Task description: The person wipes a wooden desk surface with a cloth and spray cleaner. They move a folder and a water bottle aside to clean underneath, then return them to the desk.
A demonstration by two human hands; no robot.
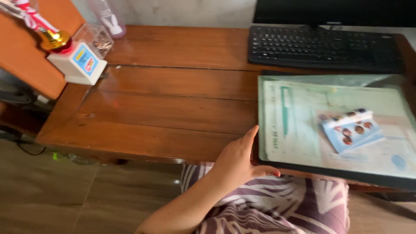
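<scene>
A wooden desk (173, 104) fills most of the view, its boards running left to right. A black keyboard (323, 47) lies along the far edge on the right side, with a dark monitor base (333, 13) behind it. At the near right corner sits a flat clear folder (333, 130) with a dark frame, its near edge hanging over the near edge of the desk; pale green papers show through it. On the folder's right half lies a small blue sheet of round stickers (353, 130). At the far left corner stand a white trophy base (78, 63) and, touching it, a clear plastic box (97, 39). The left hand (236, 162) grips the folder's near left corner, fingers curled under it and thumb along its left side. The right hand is out of view.
</scene>
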